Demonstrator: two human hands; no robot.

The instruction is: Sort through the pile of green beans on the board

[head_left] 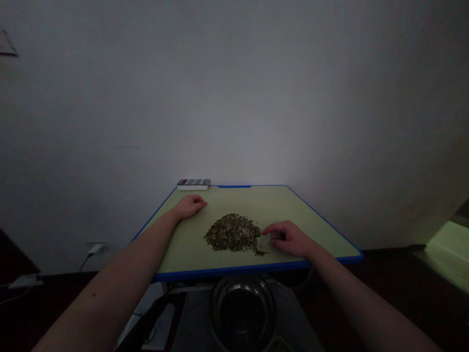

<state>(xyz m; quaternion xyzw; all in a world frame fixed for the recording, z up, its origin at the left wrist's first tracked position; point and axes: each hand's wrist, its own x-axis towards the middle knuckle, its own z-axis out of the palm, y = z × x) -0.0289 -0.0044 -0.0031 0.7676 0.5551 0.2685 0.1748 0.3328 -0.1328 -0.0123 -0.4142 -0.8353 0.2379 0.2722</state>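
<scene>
A low heap of small greenish-brown grains or beans (234, 232) lies on the pale yellow-green tabletop (300, 210). My left hand (190, 206) rests on the tabletop beyond the heap's left side, fingers curled together. Whether anything small is in its fingertips is hidden. Close to the right edge of the heap is my right hand (287, 238), its index finger stretched toward the grains and the thumb apart below. Faint curved lines show beside its fingertips; I cannot tell what they are. A few grains lie loose near them.
A flat white box-like object with a dark, striped top (194, 185) stands at the far left corner. A blue rim (234, 270) edges the table. Below the front edge sits a shiny metal bowl (269, 313). A pale wall rises behind; a plug (95, 249) is at left.
</scene>
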